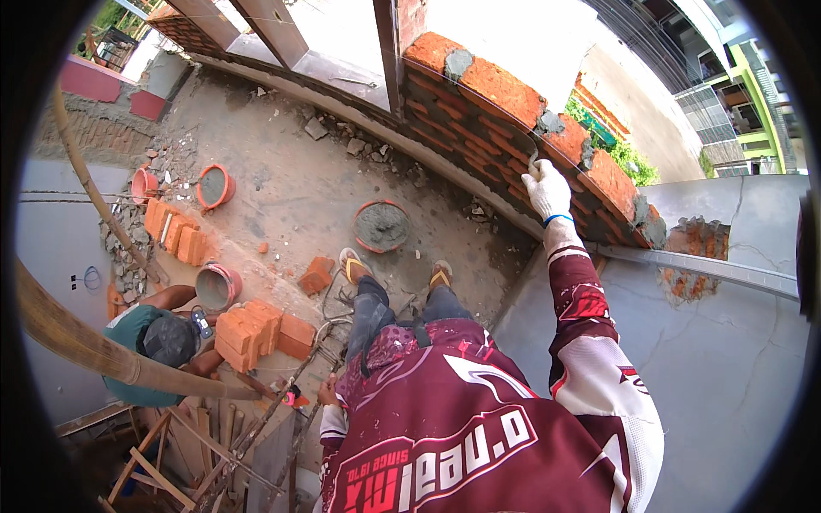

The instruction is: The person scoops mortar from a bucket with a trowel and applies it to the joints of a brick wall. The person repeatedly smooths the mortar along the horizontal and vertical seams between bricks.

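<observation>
My right hand (548, 191), in a white knit glove with a blue band at the wrist, is closed on the handle of a trowel (534, 154). The trowel's thin curved neck reaches to the top of a brick wall (479, 128), where dabs of grey mortar (550, 122) fill gaps between orange bricks (566, 141). A taut string runs along this top course. Down by my left hip, my left hand (327, 392) is partly covered by my sleeve and shirt. It is beside a bamboo pole, and its fingers are too small to make out.
A mortar tub (382, 226) stands before my sandalled feet. Brick stacks (248, 335) and buckets (215, 186) lie to the left, where a person in green (141, 350) crouches. A bamboo pole (111, 350) crosses there. A metal straightedge (701, 267) spans the right wall.
</observation>
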`<state>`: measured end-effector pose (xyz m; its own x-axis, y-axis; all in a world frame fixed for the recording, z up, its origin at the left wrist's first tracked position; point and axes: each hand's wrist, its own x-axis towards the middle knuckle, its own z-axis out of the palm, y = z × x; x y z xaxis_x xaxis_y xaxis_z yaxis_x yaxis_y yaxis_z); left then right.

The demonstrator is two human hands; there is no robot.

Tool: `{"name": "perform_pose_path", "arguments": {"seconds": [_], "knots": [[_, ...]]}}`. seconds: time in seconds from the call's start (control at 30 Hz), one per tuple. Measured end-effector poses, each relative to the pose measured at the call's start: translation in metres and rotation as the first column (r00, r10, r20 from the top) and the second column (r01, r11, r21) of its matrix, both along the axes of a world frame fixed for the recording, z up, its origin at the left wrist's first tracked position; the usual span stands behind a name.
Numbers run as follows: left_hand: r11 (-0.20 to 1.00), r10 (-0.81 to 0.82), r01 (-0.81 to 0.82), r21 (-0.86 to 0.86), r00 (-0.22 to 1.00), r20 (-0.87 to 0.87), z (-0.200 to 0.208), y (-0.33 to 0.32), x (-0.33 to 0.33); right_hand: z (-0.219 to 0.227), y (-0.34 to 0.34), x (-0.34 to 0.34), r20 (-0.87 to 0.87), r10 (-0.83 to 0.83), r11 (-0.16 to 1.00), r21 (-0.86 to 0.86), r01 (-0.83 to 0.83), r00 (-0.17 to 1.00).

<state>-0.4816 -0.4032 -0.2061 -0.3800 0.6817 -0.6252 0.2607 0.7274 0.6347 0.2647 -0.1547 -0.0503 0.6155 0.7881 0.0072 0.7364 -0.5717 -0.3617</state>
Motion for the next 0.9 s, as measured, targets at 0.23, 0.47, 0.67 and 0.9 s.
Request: {"name": "perform_pose_path", "arguments": {"seconds": [0.23,0.47,0.67,0.9], "knots": [[0.926,-0.378,0.368,-0.085,0.898,-0.227,-0.027,-0.013,-0.028,0.003,-0.032,-0.022,0.062,-0.033,0.996,0.084,0.028,0.998],[0.925,-0.282,0.275,-0.262,0.959,0.014,0.014,0.036,0.004,-0.007,0.002,-0.036,0.116,-0.075,0.997,-0.003,0.075,0.99],[0.887,-0.14,0.168,-0.43,0.985,0.097,0.059,0.076,0.042,-0.022,-0.031,-0.067,0.075,-0.106,0.988,0.123,0.096,0.992],[0.547,-0.591,0.514,-0.661,0.796,0.13,0.016,0.121,0.107,-0.161,-0.016,-0.164,-0.316,-0.025,0.9,-0.42,-0.116,0.948]]}}
